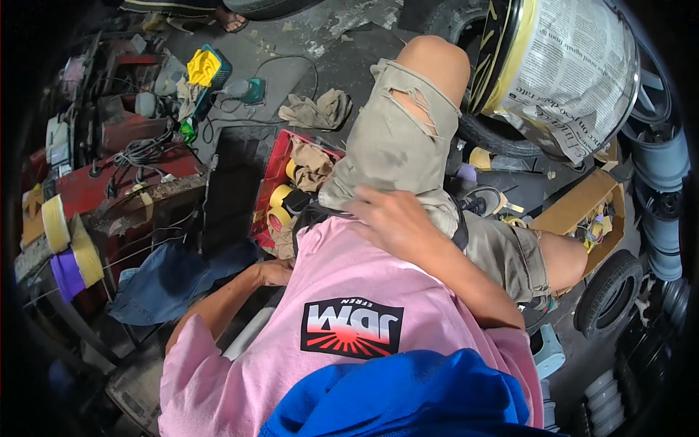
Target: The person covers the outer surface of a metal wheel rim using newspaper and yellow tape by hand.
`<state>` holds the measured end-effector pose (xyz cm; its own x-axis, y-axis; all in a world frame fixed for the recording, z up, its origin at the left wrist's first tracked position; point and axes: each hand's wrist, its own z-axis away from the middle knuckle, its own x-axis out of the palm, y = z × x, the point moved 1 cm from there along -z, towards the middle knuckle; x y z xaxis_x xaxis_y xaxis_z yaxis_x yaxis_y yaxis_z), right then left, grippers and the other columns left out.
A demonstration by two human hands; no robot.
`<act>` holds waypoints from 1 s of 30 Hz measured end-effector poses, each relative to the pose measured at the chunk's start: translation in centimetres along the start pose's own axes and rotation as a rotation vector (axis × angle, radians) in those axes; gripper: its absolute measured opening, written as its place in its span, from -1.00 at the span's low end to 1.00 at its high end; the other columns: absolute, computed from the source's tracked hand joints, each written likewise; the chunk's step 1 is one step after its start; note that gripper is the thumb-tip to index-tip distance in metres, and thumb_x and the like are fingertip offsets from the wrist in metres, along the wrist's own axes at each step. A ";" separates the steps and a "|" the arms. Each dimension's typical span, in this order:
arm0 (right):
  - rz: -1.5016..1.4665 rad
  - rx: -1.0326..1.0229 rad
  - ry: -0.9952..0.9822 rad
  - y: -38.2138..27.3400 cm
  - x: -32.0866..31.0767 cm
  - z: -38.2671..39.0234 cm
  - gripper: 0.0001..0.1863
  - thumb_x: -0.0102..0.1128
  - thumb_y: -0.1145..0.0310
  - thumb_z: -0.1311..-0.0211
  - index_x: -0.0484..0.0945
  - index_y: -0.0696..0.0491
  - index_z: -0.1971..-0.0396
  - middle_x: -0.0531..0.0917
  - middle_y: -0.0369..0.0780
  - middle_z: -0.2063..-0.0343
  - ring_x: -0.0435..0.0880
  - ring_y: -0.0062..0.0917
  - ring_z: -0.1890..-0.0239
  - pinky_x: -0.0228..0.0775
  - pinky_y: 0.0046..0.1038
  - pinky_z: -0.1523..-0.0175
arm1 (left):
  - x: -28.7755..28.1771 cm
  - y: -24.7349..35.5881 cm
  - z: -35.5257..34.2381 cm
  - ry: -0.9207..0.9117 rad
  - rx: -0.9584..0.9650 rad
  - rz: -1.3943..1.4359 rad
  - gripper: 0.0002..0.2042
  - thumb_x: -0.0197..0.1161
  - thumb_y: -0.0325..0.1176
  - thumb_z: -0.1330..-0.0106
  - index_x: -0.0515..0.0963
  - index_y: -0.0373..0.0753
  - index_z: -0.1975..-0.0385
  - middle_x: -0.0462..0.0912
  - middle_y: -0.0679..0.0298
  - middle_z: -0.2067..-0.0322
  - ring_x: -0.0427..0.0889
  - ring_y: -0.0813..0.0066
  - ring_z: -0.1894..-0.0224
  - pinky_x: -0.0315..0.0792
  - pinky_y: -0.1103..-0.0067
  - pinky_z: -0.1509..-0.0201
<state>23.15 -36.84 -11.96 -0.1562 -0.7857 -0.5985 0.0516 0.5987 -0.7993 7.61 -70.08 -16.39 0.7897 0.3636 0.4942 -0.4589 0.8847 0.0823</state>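
My right hand [387, 222] lies across my lap at the waist of my khaki shorts [393, 153], near a black strap or pouch [320, 213]. Motion smears its fingers, so I cannot make out whether they hold anything. Down at my left hip, my left hand [275, 272] is against the side of my pink shirt [255, 364], its fingertips hidden. Just beyond it stands a red crate [266, 191] with yellow tape rolls [279, 194] and crumpled brown paper [309, 171]. A wheel rim wrapped in newspaper [568, 69] and yellow tape sits at the far right, apart from both hands.
Tires [610, 295] and stacked wheels [661, 164] line the right side. A cardboard box [615, 197] of scraps stands beside my right knee. Yellow and purple rolls [67, 273] hang at the left, near dark blue cloth [171, 280]. Cables and a grey rag [317, 109] lie ahead.
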 end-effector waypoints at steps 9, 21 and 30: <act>-0.104 -0.142 -0.053 -1.1 -2.3 -2.1 -0.80 0.35 0.32 -0.25 0.66 0.16 0.43 0.60 -0.09 0.37 0.68 -0.11 0.38 0.53 -0.18 0.28 | -2.6 -3.8 -1.5 -0.076 0.199 -0.280 -0.61 0.42 -0.13 -0.35 0.72 -0.35 0.04 0.76 0.32 0.13 0.67 0.55 0.08 0.55 0.51 -0.06; -0.269 0.332 0.044 -3.7 -8.2 7.0 -0.78 0.37 0.39 -0.30 0.59 0.20 0.47 0.46 -0.14 0.56 0.47 -0.30 0.53 0.32 -0.33 0.38 | 4.5 8.9 6.0 0.028 0.047 -0.891 -0.71 0.30 -0.20 -0.21 0.68 -0.36 0.49 0.69 0.24 0.61 0.71 0.53 0.52 0.54 0.54 0.42; -0.286 0.417 0.041 -5.6 -8.5 8.9 -0.81 0.41 0.38 -0.25 0.67 0.19 0.27 0.49 -0.14 0.52 0.52 -0.31 0.49 0.37 -0.37 0.33 | 7.5 9.2 8.1 0.138 0.359 -1.250 -0.81 0.22 -0.36 -0.05 0.59 -0.41 0.56 0.65 -0.01 0.58 0.67 0.02 0.44 0.50 0.25 0.32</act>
<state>33.01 -34.87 -2.85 -0.2596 -0.8974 -0.3569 0.3890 0.2411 -0.8891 6.00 -61.59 -4.91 0.7834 -0.5964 -0.1746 0.5453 0.5250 0.6535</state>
